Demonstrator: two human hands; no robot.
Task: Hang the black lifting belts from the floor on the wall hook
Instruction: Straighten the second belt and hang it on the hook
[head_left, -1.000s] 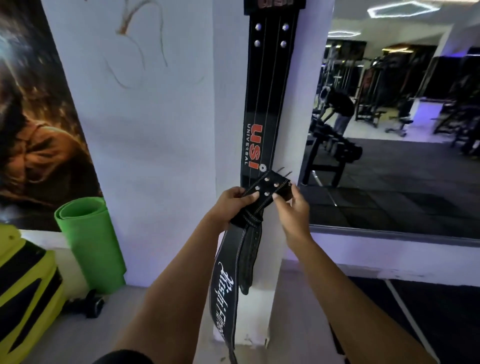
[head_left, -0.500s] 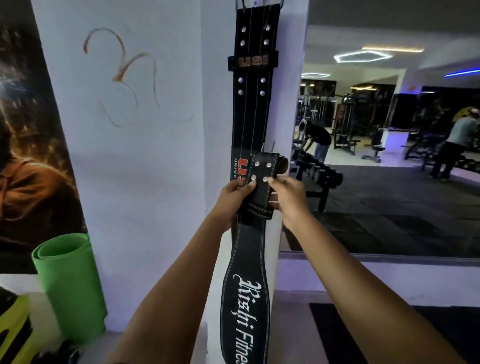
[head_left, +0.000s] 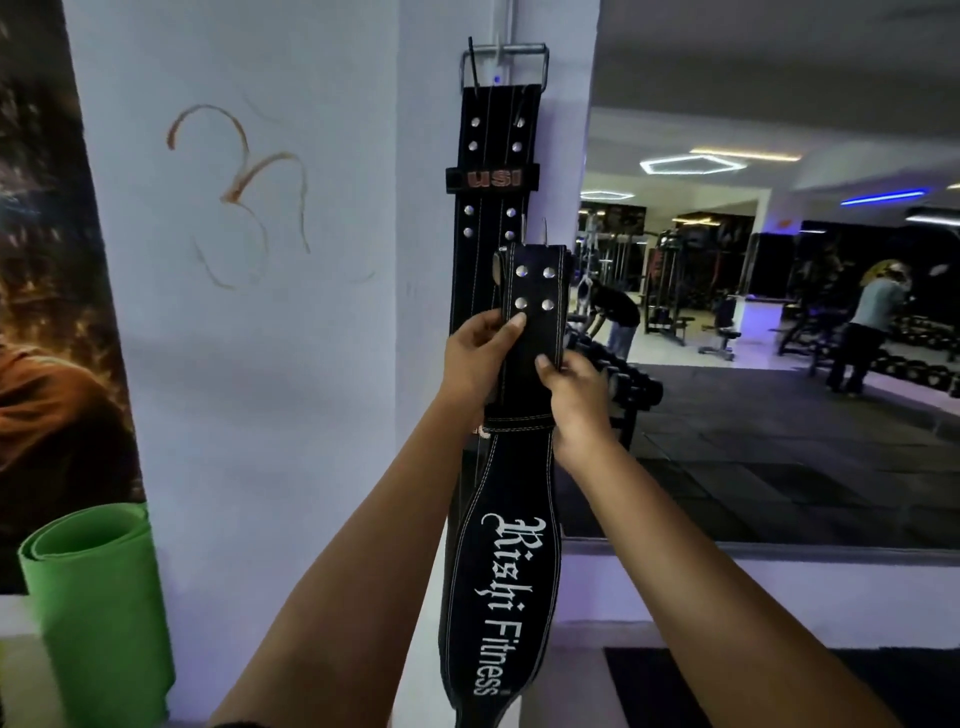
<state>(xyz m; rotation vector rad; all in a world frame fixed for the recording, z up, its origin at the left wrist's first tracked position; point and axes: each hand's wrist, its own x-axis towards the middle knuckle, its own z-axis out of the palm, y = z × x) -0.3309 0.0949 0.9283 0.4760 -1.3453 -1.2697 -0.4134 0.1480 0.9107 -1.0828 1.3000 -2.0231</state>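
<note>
A black belt marked USI (head_left: 491, 156) hangs flat on the white pillar, its metal buckle (head_left: 503, 57) caught over the wall hook (head_left: 497, 44) near the top. In front of it I hold a second black belt with white "Rishi Fitness" lettering (head_left: 511, 597) upright. My left hand (head_left: 475, 358) grips its left edge below the rivets. My right hand (head_left: 574, 395) grips its right edge slightly lower. The held belt's buckle end (head_left: 532, 270) points up, well below the hook. Its lower end runs out of view.
A rolled green mat (head_left: 98, 613) stands at the lower left against a dark poster (head_left: 47, 312). A large mirror (head_left: 779, 312) to the right of the pillar reflects gym machines, dumbbell racks and two people.
Both hands have lifted the lettered belt up along the hanging belt, towards the hook. My view tilted up, so the hook and buckle now show.
</note>
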